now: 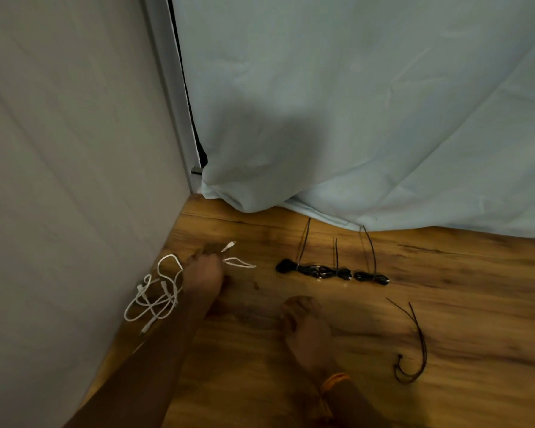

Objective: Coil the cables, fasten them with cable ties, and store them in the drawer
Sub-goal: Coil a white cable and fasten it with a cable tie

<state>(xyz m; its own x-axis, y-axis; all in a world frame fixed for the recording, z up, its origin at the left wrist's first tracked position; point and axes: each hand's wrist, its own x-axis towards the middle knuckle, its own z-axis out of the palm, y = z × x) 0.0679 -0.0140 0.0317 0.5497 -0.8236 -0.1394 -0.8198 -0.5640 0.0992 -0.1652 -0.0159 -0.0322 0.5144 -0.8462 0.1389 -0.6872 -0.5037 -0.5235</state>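
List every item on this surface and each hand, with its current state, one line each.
white cable: loose, tangled, one end held by the left hand
black cables: bundled, tied, tie tails sticking up
spare cable ties: unused, lying loose on the wood
left hand: closed on the white cable near its plug
right hand: resting on the wood, holding nothing visible
light blue cloth: draped, hem touching the wooden surface

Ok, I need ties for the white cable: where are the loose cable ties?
The loose cable ties lie on the wooden floor at lower right in the head view, right of the right hand, nearer than the tied black cables.
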